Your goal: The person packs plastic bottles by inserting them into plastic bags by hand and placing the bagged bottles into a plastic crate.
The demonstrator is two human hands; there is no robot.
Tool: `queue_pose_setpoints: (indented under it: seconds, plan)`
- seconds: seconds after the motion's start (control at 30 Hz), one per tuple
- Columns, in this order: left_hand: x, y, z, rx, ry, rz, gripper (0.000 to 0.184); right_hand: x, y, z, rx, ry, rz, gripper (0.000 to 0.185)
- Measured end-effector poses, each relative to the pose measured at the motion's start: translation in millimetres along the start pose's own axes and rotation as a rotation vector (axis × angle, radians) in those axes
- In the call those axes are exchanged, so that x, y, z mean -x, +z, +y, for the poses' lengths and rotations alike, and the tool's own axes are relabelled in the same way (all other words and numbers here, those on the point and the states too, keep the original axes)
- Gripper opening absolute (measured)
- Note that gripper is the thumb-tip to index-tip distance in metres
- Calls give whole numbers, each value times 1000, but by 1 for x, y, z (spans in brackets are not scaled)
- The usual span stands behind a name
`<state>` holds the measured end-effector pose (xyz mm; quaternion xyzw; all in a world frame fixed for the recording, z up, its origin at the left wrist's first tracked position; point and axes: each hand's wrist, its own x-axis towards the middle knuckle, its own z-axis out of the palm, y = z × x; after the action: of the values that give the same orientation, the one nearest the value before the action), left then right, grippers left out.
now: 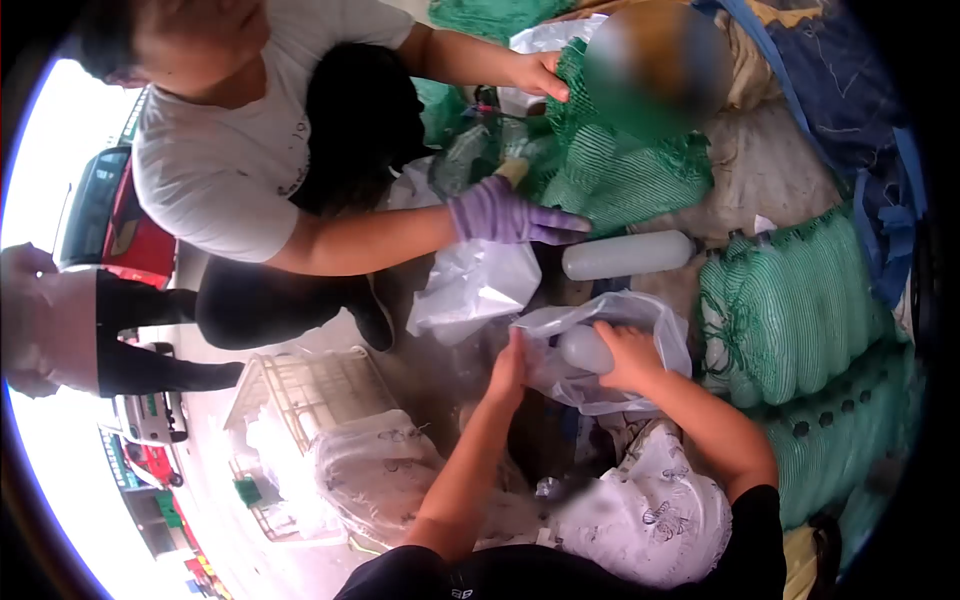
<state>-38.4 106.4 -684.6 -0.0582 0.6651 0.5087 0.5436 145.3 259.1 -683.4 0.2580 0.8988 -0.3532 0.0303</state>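
My right hand (630, 357) is closed around a whitish bottle (586, 349) at the opening of a clear plastic bag (655, 325). My left hand (510, 362) pinches the bag's left edge. Another whitish bottle (628, 255) lies just beyond the bag. Across from me, a co-worker's purple-gloved hand (505, 212) is stretched over a crumpled plastic bag (478, 285), and their bare hand (543, 76) holds a green mesh sack (620, 180).
Packed green mesh sacks (800, 305) are stacked on the right. A white plastic crate (325, 395) stands at the left beside a patterned white cloth (370, 460). Another person (70, 325) stands at the far left, near parked vehicles.
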Motion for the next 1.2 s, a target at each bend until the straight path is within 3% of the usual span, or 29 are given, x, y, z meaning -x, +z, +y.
queue_pose_setpoints:
  seconds: [0.03,0.07,0.1,0.13,0.17,0.23,0.27,0.33,0.47,0.53,0.57,0.6,0.67,0.7,0.73,0.83,0.87,0.93,1.0,1.13,1.2]
  plan:
    - [5,9,1,-182,46,83,61,-6,-5,-3,57,53,-85,84]
    - [3,27,-6,-94,271,218,66,-9,-5,-4,92,69,-96,86]
    - [15,39,4,-381,425,409,70,-13,-8,-8,126,78,-125,89]
    - [8,38,-3,-582,797,563,75,-15,9,3,180,69,-64,90]
    - [33,44,20,-855,747,528,75,-18,5,-1,154,108,-110,90]
    - [55,54,28,-1084,935,368,70,-20,-5,-7,66,111,-113,89]
    - [46,51,18,-1125,869,303,66,-19,-6,-6,9,116,-113,91]
    - [10,40,-16,-889,576,333,55,-24,19,27,-9,119,-72,94]
    - [-13,7,-25,-978,492,285,44,-26,27,38,-10,172,-48,105]
    - [0,13,-3,-509,442,428,33,-24,21,32,84,94,-88,100]
    - [-16,13,-10,-148,651,328,26,-24,22,30,210,123,-177,96]
    - [-7,20,0,-149,660,328,26,-26,25,28,334,150,-260,91]
    - [20,44,25,405,503,42,23,-29,43,35,371,188,-290,82]
    - [23,49,27,450,510,-83,24,-28,43,27,394,157,-275,81]
    - [26,50,30,324,518,-59,22,-28,41,19,418,124,-261,80]
    - [60,50,58,341,428,-61,25,-23,33,23,381,80,-274,64]
    - [71,46,67,143,524,-65,29,-20,30,27,353,79,-250,56]
    - [54,33,49,-142,669,-107,41,8,-5,40,583,-127,-300,39]
    - [42,24,37,-394,699,119,39,32,-52,33,563,-96,-287,34]
    - [57,27,50,-173,683,284,32,86,-184,-59,604,-39,-437,31]
    - [51,22,56,-170,868,276,30,90,-206,-38,740,-255,-283,28]
